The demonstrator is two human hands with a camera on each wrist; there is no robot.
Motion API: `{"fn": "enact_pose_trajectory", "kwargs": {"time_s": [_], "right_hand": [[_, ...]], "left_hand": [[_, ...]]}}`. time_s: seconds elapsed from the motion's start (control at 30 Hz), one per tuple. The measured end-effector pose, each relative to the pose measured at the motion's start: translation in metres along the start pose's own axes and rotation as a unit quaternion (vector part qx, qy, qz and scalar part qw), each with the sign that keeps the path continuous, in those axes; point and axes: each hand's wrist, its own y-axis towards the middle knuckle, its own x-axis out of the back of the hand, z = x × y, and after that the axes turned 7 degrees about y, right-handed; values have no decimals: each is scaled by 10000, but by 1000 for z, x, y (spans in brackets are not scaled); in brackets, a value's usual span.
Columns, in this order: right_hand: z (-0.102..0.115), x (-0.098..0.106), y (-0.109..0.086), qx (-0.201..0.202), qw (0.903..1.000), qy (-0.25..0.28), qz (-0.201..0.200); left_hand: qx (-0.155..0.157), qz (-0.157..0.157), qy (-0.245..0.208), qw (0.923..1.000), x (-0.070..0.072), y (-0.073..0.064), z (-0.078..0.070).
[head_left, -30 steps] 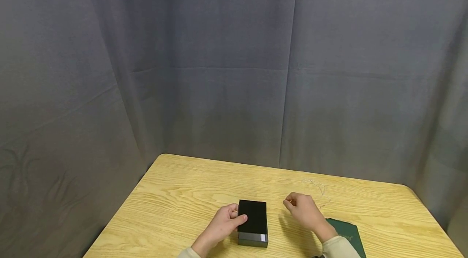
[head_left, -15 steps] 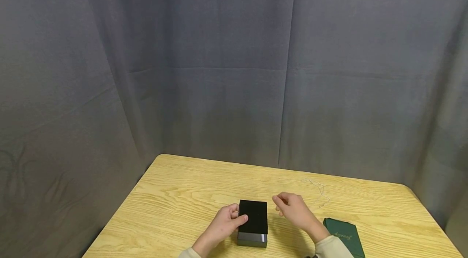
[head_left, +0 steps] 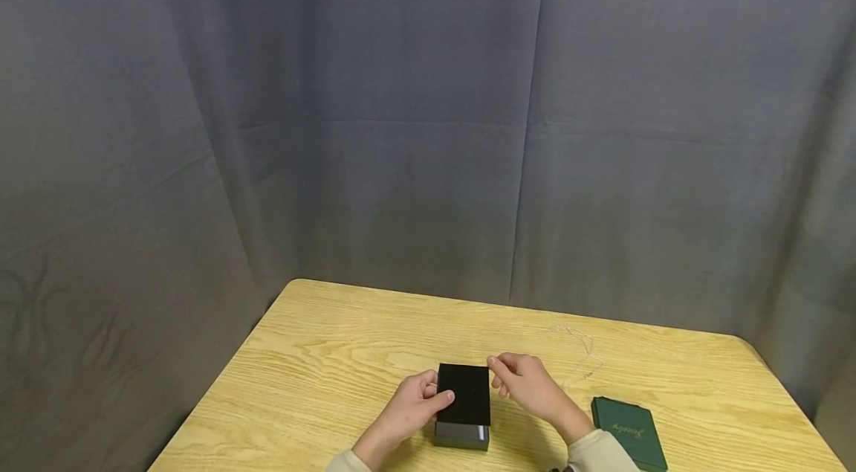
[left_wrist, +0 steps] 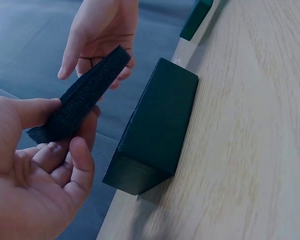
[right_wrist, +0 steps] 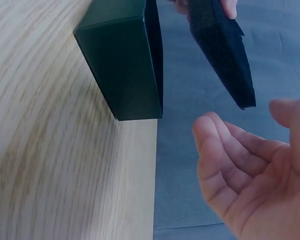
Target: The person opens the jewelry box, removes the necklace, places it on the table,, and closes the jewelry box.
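Seen from the head, the black foam pad point(head_left: 470, 386) is hanging above the green box point(head_left: 461, 443), and the left hand point(head_left: 408, 406), at its nine o'clock, is pinching it. Close at three o'clock, the right hand point(head_left: 528, 386) is holding nothing, with loose fingers. On the table point(head_left: 348, 353), a green lid point(head_left: 630, 435) is lying between three and four o'clock, a thin chain point(head_left: 590, 348) between two and three.

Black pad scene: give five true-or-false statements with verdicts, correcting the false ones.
1. The left grip holds the black pad above the green box. True.
2. The pad sits fully inside the box. False: it is above.
3. In the head view, the lettered green cover lies right of the box. True.
4. The chain circles the pad. False: the thin chain lies on the table.
5. The right grip is empty. True.
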Motion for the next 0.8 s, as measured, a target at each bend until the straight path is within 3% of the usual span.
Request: {"fn": "enact_pose_trajectory", "kwargs": {"time_s": [0.47, 0.8], "right_hand": [[1, -3, 2, 280, 9985, 240, 401], [2, -7, 3, 350, 9983, -137, 452]], "left_hand": [[-1, 63, -205, 9998, 1, 1, -1], [58, 140, -383, 9992, 2, -1, -2]]}}
